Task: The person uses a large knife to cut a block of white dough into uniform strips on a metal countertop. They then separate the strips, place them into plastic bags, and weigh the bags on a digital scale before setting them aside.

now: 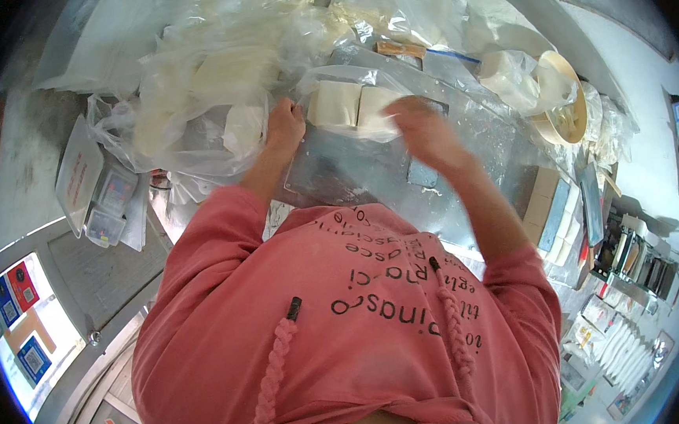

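Observation:
My left hand (286, 123), its fingers curled, is between two clear plastic bags; whether it pinches any film is unclear. To its left lies an open clear plastic bag (179, 155) with pale stacks inside. On its right, a second clear bag (318, 80) surrounds two cream-coloured stacks, a left one (335, 105) and a right one (374, 106), which look like dough wrappers. Motion blurs my right hand (428, 129), at the right end of that bag. Its fingers reach toward the right stack, and a grip cannot be made out.
Under the bag spreads a floury metal worktop (348, 164). A dark flat block (422, 172) lies below my right hand. Large plastic bags (233, 36) cover the back. At right stand a round wooden container (574, 101) and boxes (543, 206). Plastic containers (108, 198) sit at left.

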### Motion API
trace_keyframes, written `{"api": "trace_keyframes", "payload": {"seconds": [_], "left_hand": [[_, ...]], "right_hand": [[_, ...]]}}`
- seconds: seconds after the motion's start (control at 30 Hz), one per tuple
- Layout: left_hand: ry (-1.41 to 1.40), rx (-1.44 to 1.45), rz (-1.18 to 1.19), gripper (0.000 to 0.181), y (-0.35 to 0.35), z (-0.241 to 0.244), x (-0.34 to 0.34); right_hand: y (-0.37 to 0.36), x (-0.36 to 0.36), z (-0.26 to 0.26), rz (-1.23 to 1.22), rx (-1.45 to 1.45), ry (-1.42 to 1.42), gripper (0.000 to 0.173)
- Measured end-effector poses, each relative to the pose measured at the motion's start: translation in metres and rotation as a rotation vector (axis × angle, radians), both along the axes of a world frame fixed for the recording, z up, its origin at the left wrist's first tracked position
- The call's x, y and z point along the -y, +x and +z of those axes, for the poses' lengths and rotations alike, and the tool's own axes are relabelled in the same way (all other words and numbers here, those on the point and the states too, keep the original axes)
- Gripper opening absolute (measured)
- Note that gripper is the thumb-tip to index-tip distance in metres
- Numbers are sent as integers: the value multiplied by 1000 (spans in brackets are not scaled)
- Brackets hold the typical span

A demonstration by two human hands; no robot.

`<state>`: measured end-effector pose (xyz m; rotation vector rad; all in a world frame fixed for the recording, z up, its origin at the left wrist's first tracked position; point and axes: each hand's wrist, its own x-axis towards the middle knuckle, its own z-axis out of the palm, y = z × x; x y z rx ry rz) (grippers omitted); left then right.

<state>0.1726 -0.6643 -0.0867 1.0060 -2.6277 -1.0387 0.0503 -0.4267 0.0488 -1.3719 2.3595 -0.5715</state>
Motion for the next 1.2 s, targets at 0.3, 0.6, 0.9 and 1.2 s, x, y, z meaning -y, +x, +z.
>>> {"api": "trace_keyframes", "payload": {"seconds": [0.3,0.6,0.9,1.2], "left_hand": [[382,-308,-47,11,38,78,-17],[882,-728,331,12,15,75,-26],[296,-115,-110,38,-45,-1,-26],[414,-224,-47,35,-40,-6,-59]], "right_hand": [[6,132,-60,563,-293,467,23],[13,112,-56,249,-183,60,32],[19,29,-122,-1064,204,-162,55],[-9,-5,-112,-983,197,-117,29]]}}
